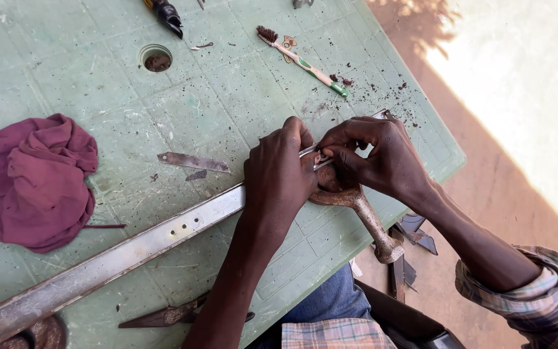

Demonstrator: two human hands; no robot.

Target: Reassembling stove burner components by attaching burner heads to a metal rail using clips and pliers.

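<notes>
Right now both hands meet over the long metal bar [130,249] that runs slantwise across the green table [227,84], from the near left corner toward the far right edge. The left hand [279,174] is curled tight over the bar, pressing it down. The right hand [376,158] has its fingertips pressed together on something small at the bar, but what they pinch is too small to tell. Just under the hands lies a rusty metal tool [363,216] whose handle juts off the near table edge. To work well here, I would judge it best to keep the left hand bearing down so the bar cannot slide, and to keep the pinch short and steady, close to the bar. A purple rag [33,181] lies well to the left; a dirty toothbrush [301,61] lies farther away.
</notes>
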